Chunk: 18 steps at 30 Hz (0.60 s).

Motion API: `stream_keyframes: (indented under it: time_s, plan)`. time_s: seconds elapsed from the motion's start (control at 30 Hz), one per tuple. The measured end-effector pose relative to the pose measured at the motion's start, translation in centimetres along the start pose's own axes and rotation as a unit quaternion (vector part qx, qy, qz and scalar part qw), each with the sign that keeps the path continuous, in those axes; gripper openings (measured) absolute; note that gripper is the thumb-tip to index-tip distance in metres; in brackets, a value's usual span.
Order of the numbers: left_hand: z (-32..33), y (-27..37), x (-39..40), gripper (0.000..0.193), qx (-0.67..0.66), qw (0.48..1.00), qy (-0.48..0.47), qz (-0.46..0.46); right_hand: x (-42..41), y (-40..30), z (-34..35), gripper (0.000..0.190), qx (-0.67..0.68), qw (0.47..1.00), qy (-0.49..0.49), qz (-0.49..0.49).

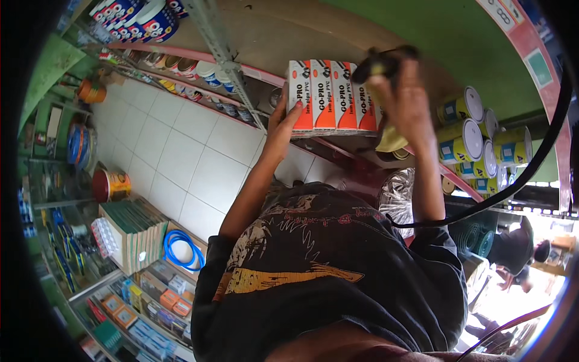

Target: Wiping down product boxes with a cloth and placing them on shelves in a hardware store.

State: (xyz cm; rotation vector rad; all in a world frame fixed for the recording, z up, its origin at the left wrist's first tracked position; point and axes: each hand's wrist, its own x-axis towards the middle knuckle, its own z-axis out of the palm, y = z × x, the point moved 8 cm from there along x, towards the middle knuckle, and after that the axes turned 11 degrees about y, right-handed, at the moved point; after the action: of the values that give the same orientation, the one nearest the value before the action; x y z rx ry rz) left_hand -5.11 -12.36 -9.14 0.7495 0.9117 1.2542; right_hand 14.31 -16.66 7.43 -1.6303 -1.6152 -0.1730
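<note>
My left hand grips the left end of a row of several white and orange cardboard boxes of Go-Pro PVC pipe glue, its thumb on the front face. The boxes stand side by side, held up before the shelf. At their right end is my right hand, blurred, its fingers closed on what looks like a dark and yellow cloth. A yellowish part of cloth hangs below that hand, beside the boxes. The hand and boxes hide part of the cloth.
Metal shelving with a pink edge runs ahead, holding blue and white tubs and yellow-green cans. A black cable crosses at right. Glass display cases, a blue hose coil and a bucket are at left. People are outside at right.
</note>
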Motion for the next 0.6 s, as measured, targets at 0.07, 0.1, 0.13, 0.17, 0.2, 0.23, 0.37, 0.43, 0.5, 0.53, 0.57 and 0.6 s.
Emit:
stream_keyframes:
  time_s: [0.07,0.1,0.13,0.17,0.2,0.23,0.37,0.43,0.5,0.53,0.57,0.6]
  plan:
    - [-0.1,-0.1,0.5,0.059,0.018,1.000,0.005,0.009,-1.1,-1.9,3.8,0.041,-0.024,0.990,-0.060,-0.128]
    - [-0.1,-0.2,0.5,0.059,0.035,0.999,0.003,0.011,-1.8,-2.1,5.3,0.041,-0.021,0.989,-0.063,-0.133]
    - [0.4,0.4,0.4,0.062,0.046,0.998,-0.006,0.032,-2.7,-2.4,6.9,0.036,-0.023,0.984,-0.072,-0.162]
    - [0.4,0.3,0.4,0.062,0.044,0.998,-0.003,0.033,-3.1,-2.7,7.7,0.030,-0.025,0.978,-0.080,-0.189]
    - [0.6,0.6,0.2,0.065,0.059,0.996,-0.026,0.061,-3.0,-3.0,8.0,0.030,-0.022,0.977,-0.083,-0.196]
    - [0.9,0.9,-0.1,0.069,0.074,0.992,-0.049,0.089,-2.9,-3.2,8.2,0.027,-0.021,0.976,-0.085,-0.200]
    - [0.7,0.5,-0.3,0.086,0.138,0.985,-0.080,0.068,-2.3,-4.0,9.2,0.024,-0.004,0.972,-0.094,-0.215]
    - [0.5,0.3,0.0,0.088,0.135,0.984,-0.079,0.087,-1.5,-4.2,10.2,0.024,0.013,0.969,-0.086,-0.230]
    - [0.5,0.4,0.2,0.089,0.132,0.983,-0.077,0.105,-0.4,-4.5,11.5,0.024,0.029,0.966,-0.077,-0.245]
    - [0.4,0.0,0.3,0.089,0.128,0.986,-0.076,0.081,0.3,-4.4,12.1,0.024,0.015,0.968,-0.071,-0.240]
    - [0.3,-0.3,0.3,0.089,0.123,0.988,-0.074,0.057,1.0,-4.4,12.6,0.024,0.001,0.970,-0.064,-0.234]
    - [0.4,-0.2,0.3,0.089,0.124,0.988,-0.073,0.058,1.8,-4.4,13.0,0.023,-0.004,0.972,-0.062,-0.226]
